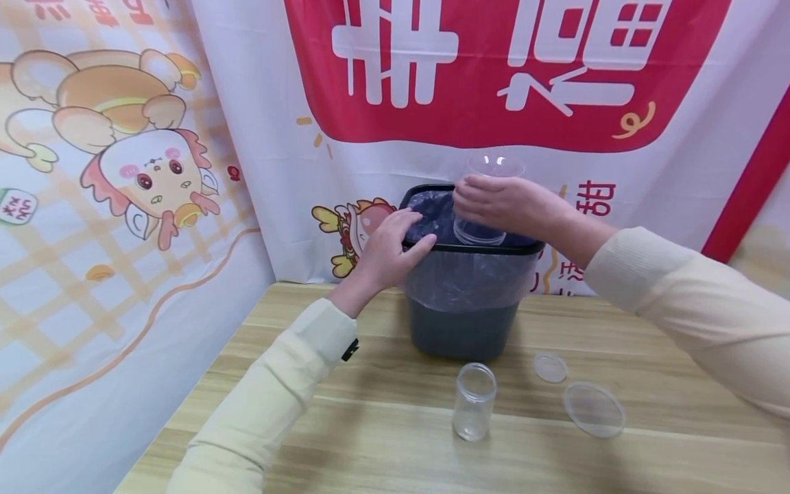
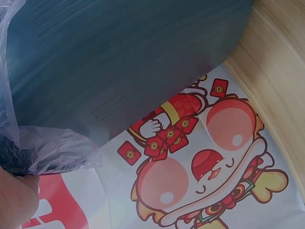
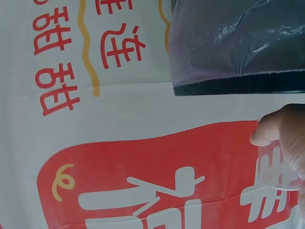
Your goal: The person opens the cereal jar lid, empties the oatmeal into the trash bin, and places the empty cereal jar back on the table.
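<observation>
My right hand (image 1: 507, 204) holds a wide clear plastic jar (image 1: 496, 165) upright at the mouth of a dark trash bin (image 1: 463, 335). Fingers wrap the jar's side, and its base overlaps the bin's opening. In the right wrist view, part of the jar (image 3: 276, 174) shows beside the curled fingers. My left hand (image 1: 390, 248) rests at the bin's left rim, thumb spread from relaxed fingers that reach over the edge. A translucent bag (image 1: 472, 278) lines the bin and folds down over its outside. The left wrist view shows a fingertip (image 2: 19, 198) beside the bag.
A narrower clear jar (image 1: 474, 405) stands without a lid on the wooden table (image 1: 364, 439), in front of the bin. Right of it lie a small clear lid (image 1: 551, 368) and a larger clear lid (image 1: 594, 409). A printed cloth (image 1: 247, 89) hangs close behind the bin.
</observation>
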`<action>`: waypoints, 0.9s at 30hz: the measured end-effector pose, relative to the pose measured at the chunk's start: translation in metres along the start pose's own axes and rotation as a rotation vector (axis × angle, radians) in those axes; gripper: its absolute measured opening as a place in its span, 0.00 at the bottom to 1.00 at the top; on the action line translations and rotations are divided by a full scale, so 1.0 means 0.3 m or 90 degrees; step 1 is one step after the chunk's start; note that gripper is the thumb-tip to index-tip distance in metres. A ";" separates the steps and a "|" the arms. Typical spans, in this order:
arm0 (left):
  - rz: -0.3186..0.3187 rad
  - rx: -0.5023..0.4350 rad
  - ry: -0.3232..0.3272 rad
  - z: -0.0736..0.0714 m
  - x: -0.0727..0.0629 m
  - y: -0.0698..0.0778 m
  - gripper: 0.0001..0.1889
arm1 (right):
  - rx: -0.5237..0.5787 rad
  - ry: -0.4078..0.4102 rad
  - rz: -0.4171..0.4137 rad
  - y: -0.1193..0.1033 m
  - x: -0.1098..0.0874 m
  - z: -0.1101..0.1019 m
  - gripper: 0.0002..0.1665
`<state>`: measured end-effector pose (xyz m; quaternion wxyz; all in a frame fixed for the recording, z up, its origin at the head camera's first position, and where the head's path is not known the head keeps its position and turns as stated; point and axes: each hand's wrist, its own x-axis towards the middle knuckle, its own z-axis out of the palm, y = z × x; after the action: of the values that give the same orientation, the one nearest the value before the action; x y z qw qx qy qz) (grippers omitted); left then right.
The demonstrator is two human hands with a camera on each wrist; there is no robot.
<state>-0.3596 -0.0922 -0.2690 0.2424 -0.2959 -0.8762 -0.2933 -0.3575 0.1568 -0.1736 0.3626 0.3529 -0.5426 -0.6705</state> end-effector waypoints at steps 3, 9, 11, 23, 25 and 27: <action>0.005 0.000 0.006 0.000 0.002 0.001 0.31 | 0.024 -0.006 0.031 0.004 -0.002 0.001 0.62; 0.003 0.002 0.005 -0.001 0.002 0.001 0.31 | 0.045 0.004 0.033 0.008 -0.008 0.009 0.63; -0.001 0.003 0.002 0.000 0.001 0.001 0.31 | 0.059 0.006 0.027 0.007 -0.011 0.012 0.63; 0.008 0.011 0.004 0.004 0.005 -0.003 0.30 | 0.211 0.008 0.150 0.009 -0.043 0.030 0.62; 0.008 0.011 0.003 0.003 0.004 -0.004 0.30 | 0.243 0.018 0.183 0.007 -0.048 0.032 0.61; 0.007 0.012 0.002 0.002 0.003 -0.004 0.30 | 0.275 0.024 0.215 0.004 -0.053 0.031 0.60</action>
<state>-0.3614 -0.0922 -0.2692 0.2480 -0.2979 -0.8769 -0.2844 -0.3578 0.1748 -0.1696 0.3957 0.3390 -0.7173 -0.4626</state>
